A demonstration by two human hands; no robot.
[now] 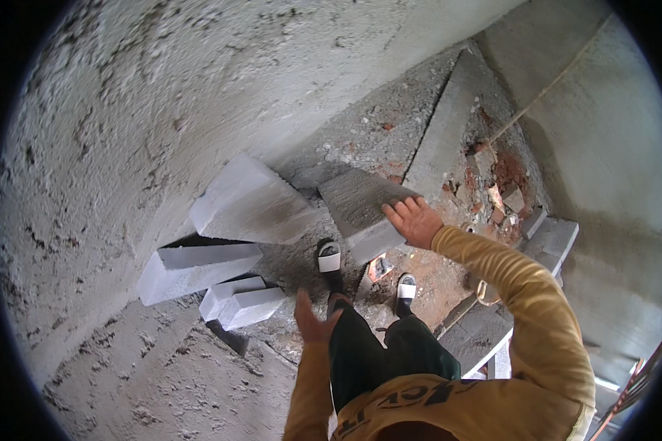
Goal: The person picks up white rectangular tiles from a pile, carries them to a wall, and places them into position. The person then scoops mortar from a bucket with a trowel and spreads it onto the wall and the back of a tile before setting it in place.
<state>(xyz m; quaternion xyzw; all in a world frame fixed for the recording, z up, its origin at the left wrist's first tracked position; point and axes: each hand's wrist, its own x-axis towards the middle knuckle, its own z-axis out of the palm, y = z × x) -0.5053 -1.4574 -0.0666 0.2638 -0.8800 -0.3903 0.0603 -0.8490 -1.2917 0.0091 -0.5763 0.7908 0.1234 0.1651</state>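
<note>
My right hand grips the right corner of a grey aerated concrete block, its fingers over the edge. This block stands in front of my feet, its upper face darker than its pale near side. Low at the left, in front of my thigh, my left hand hangs in the air, slightly blurred, thumb and fingers apart, holding nothing. Beside the gripped block, between my feet, is what looks like a handsaw with an orange and white handle, partly hidden.
Against the rough wall at left lie a large pale block, a long block and smaller pieces. Brick rubble covers the floor at right, near a string. More blocks stand at the right.
</note>
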